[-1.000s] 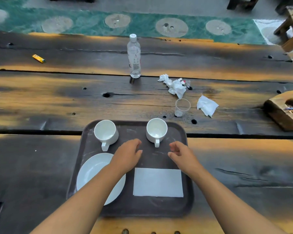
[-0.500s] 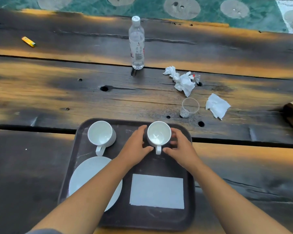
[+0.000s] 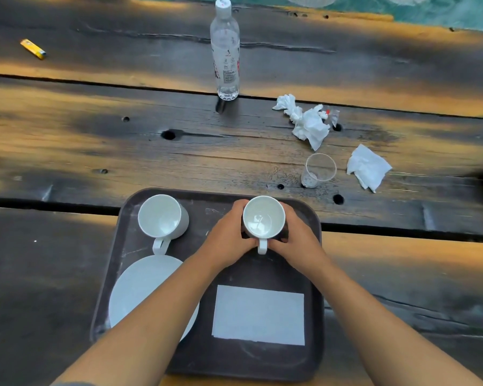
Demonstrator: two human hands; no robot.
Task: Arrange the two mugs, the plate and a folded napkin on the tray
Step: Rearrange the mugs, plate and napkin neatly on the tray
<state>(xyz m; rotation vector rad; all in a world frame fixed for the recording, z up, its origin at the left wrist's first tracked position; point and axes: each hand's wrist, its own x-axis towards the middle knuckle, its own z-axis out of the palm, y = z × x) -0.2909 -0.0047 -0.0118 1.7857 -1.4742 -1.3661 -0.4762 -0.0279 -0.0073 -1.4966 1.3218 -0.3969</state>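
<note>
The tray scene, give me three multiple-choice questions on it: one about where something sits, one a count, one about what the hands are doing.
1. Where does the folded napkin lie?
A. On the tray's near right part
B. Under the water bottle
C. Inside a mug

2. How many white mugs stand on the tray?
A. One
B. Two
C. Four

3. What are the hands doing?
A. Lifting the plate
B. Resting flat on the table
C. Both clasping the right mug

Answers:
1. A, the napkin lies flat beside the plate on the tray.
2. B, the left mug and the right mug.
3. C, the left hand and the right hand wrap its sides.
</note>
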